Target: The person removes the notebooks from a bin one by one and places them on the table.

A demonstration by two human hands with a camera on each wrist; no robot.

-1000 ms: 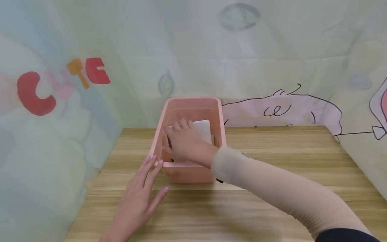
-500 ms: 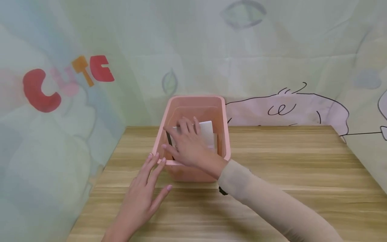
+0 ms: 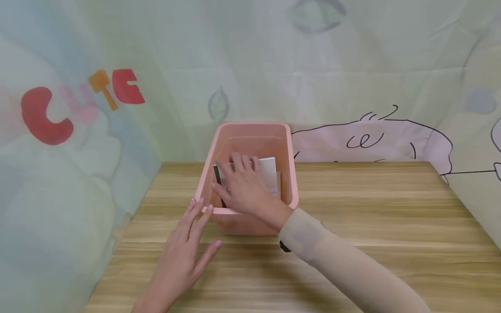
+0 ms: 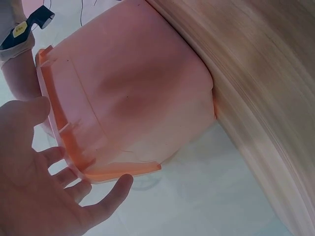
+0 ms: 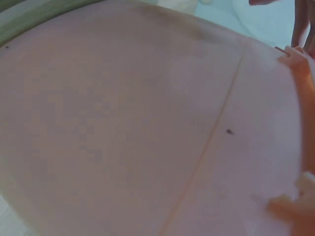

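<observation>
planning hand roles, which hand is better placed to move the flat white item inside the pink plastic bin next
Likely the right hand, over the item inside the bin; the left hand only touches its rim.

The table (image 3: 375, 208) was wood-grained, in pale and darker brown streaks running from side to side; on it, left of the middle and toward the far edge, stood a pink bin (image 3: 238, 226), upright and open at the top.

Bin (image 3: 246, 226) on table (image 3: 372, 208), backdrop (image 3: 254, 56) behind; flat items (image 3: 269, 171) inside bin.
</observation>
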